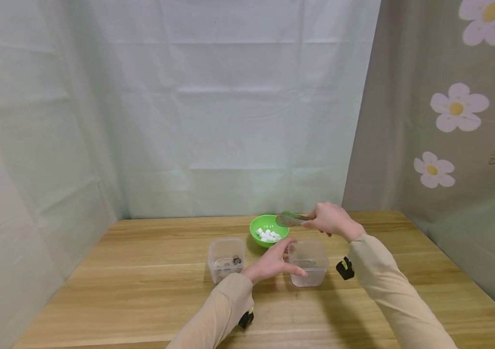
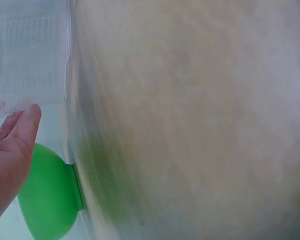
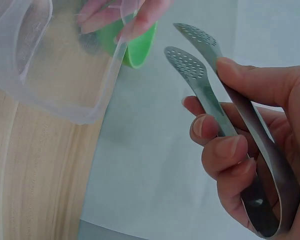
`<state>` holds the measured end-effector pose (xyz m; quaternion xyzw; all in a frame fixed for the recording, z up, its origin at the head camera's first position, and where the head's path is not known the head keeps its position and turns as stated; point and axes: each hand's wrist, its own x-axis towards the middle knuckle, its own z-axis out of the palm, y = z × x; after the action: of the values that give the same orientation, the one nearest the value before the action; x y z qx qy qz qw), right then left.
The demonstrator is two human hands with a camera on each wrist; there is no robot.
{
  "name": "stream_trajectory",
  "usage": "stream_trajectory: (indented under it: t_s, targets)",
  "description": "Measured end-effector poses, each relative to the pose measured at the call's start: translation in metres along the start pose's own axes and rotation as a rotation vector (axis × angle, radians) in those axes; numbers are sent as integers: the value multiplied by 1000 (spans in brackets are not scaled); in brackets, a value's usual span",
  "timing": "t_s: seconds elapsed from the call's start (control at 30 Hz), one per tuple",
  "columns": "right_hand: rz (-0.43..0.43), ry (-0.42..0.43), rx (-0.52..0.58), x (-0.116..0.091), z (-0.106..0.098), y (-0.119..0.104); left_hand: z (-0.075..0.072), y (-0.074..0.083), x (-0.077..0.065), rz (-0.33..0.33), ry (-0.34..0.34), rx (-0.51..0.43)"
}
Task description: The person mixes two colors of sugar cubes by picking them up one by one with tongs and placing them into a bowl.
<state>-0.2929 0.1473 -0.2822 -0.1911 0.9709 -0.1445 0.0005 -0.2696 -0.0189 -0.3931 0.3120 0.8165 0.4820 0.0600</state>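
The right hand (image 1: 332, 220) curls its fingers and thumb round a pair of metal tongs (image 3: 230, 125), whose two perforated tips stand a little apart and hold nothing, poised over the rim of the one green bowl (image 1: 267, 229) of small white pieces. The left hand (image 1: 273, 261) pinches the near wall of the empty clear container (image 1: 309, 264), thumb on the outside. A second clear container (image 1: 225, 258), holding a few dark pieces, stands just left of it on the wooden table (image 1: 143, 295).
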Motion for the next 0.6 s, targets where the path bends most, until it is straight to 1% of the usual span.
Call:
stream_trajectory:
  t_s: [0.2, 0.3, 0.5, 0.6]
  targets:
    - [20, 19, 7, 0, -2, -3, 0, 0, 0, -15, 4, 22]
    - [24, 27, 4, -1, -3, -4, 0, 0, -1, -13, 3, 27]
    - [5, 42, 7, -3, -1, -1, 1, -1, 1, 7, -7, 31]
    - [-3, 38, 24, -4, 1, 1, 0, -1, 2, 3, -9, 60]
